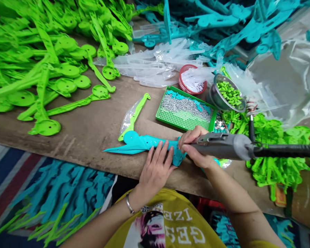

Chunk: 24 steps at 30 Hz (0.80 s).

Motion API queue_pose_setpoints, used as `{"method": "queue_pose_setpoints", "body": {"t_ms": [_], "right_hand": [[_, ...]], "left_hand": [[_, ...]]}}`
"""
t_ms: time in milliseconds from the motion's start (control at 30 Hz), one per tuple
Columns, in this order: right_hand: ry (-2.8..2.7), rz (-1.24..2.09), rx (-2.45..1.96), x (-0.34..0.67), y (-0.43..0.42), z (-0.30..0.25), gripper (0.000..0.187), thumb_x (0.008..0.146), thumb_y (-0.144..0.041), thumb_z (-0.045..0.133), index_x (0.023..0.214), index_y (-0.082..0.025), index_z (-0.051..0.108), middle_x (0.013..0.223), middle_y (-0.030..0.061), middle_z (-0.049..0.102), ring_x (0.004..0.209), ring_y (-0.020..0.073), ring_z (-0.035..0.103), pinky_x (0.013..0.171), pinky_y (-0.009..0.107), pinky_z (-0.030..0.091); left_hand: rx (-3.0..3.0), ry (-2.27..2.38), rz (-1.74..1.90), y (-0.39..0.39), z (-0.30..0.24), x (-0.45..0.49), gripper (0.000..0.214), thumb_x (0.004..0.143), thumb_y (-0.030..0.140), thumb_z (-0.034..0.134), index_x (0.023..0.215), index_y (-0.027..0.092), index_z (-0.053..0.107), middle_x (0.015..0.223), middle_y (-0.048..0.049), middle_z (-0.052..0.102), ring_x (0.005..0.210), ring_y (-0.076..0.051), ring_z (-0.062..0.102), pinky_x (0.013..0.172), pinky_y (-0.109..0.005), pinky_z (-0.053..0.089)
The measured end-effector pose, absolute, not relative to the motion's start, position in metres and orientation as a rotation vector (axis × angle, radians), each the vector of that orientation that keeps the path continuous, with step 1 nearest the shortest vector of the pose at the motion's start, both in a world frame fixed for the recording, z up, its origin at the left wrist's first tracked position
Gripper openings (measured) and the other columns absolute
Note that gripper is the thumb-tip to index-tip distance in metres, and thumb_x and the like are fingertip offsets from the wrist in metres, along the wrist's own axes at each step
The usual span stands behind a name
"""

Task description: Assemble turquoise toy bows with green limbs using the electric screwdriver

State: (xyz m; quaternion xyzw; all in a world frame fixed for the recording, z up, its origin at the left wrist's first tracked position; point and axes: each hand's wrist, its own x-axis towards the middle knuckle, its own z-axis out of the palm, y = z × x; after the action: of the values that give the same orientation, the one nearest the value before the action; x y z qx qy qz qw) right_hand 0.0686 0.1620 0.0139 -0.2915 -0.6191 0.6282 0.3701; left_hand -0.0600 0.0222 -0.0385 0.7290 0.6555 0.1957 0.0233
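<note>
Wooden worktable [93,127] w/ heaps of green plastic parts [41,51] at left & teal parts [222,20] at top. Your left hand [156,168] lies flat, fingers straight, pressing down a teal toy piece [142,143] at the table's near edge. Your right hand [196,148] is closed round a grey power screwdriver [222,146], tip at the piece's right end. Green tray of screws [186,117] sits just behind, metal bowl [217,100] to its right.

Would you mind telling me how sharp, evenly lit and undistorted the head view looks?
Head view: soft, even light with only faint shadows; the teal part under the left hand and the grey tool in the right hand are sharp; the wide lens bows the table edge; the clear plastic pieces glint mildly.
</note>
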Motion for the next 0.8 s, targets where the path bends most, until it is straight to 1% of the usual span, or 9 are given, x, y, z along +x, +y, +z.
{"method": "queue_pose_setpoints", "body": {"t_ms": [100, 200, 300, 400, 567, 700, 800], "right_hand": [[-1.699, 1.584, -0.666, 0.068, 0.167, 0.020, 0.029, 0.073, -0.035, 0.082, 0.083, -0.025, 0.057, 0.064, -0.0030, 0.062, 0.056, 0.0152, 0.059, 0.054, 0.032, 0.052], [-1.651, 1.523, -0.583, 0.062, 0.182, 0.033, 0.026, 0.078, -0.039, 0.077, 0.089, -0.025, 0.058, 0.057, -0.0054, 0.059, 0.048, 0.0136, 0.055, 0.050, 0.031, 0.050], [-1.428, 1.226, -0.582, 0.051, 0.205, 0.040, 0.025, 0.078, -0.041, 0.072, 0.091, -0.027, 0.056, 0.050, -0.0088, 0.051, 0.041, 0.0133, 0.049, 0.046, 0.030, 0.047], [-1.326, 1.027, -0.714, 0.044, 0.227, 0.032, 0.026, 0.076, -0.043, 0.071, 0.090, -0.027, 0.054, 0.050, -0.0090, 0.048, 0.042, 0.0138, 0.050, 0.049, 0.032, 0.048], [-1.369, 1.013, -0.811, 0.045, 0.242, 0.008, 0.028, 0.078, -0.043, 0.070, 0.094, -0.028, 0.053, 0.053, -0.0085, 0.051, 0.045, 0.0142, 0.052, 0.053, 0.033, 0.049], [-1.382, 1.034, -0.808, 0.046, 0.243, 0.003, 0.028, 0.080, -0.044, 0.069, 0.094, -0.028, 0.051, 0.054, -0.0092, 0.050, 0.045, 0.0141, 0.052, 0.054, 0.032, 0.050], [-1.371, 1.074, -0.776, 0.045, 0.244, 0.001, 0.028, 0.077, -0.042, 0.071, 0.091, -0.026, 0.052, 0.052, -0.0089, 0.051, 0.043, 0.0133, 0.051, 0.053, 0.031, 0.048]], "left_hand": [[2.253, 2.033, 0.605, 0.022, -0.039, -0.060, 0.062, 0.099, 0.047, 0.052, 0.151, 0.014, 0.045, 0.158, -0.0149, 0.043, 0.148, -0.034, 0.036, 0.122, -0.051, 0.023], [2.269, 2.031, 0.626, 0.022, -0.039, -0.061, 0.062, 0.099, 0.046, 0.053, 0.151, 0.013, 0.044, 0.158, -0.0161, 0.043, 0.149, -0.034, 0.036, 0.122, -0.051, 0.025], [2.270, 2.023, 0.646, 0.022, -0.039, -0.061, 0.061, 0.099, 0.044, 0.054, 0.151, 0.012, 0.045, 0.158, -0.0174, 0.042, 0.150, -0.034, 0.034, 0.122, -0.051, 0.026], [2.251, 2.024, 0.647, 0.022, -0.038, -0.061, 0.062, 0.099, 0.045, 0.054, 0.151, 0.013, 0.045, 0.159, -0.0172, 0.041, 0.150, -0.034, 0.034, 0.122, -0.051, 0.026], [2.247, 2.016, 0.627, 0.022, -0.037, -0.061, 0.060, 0.099, 0.044, 0.053, 0.150, 0.012, 0.046, 0.159, -0.0172, 0.041, 0.150, -0.034, 0.034, 0.122, -0.052, 0.025], [2.236, 2.011, 0.617, 0.022, -0.036, -0.061, 0.060, 0.100, 0.044, 0.053, 0.150, 0.012, 0.047, 0.159, -0.0172, 0.041, 0.149, -0.034, 0.035, 0.121, -0.052, 0.027], [2.240, 2.014, 0.616, 0.022, -0.036, -0.061, 0.059, 0.100, 0.045, 0.052, 0.149, 0.012, 0.047, 0.159, -0.0172, 0.041, 0.149, -0.034, 0.035, 0.121, -0.052, 0.027]]}}
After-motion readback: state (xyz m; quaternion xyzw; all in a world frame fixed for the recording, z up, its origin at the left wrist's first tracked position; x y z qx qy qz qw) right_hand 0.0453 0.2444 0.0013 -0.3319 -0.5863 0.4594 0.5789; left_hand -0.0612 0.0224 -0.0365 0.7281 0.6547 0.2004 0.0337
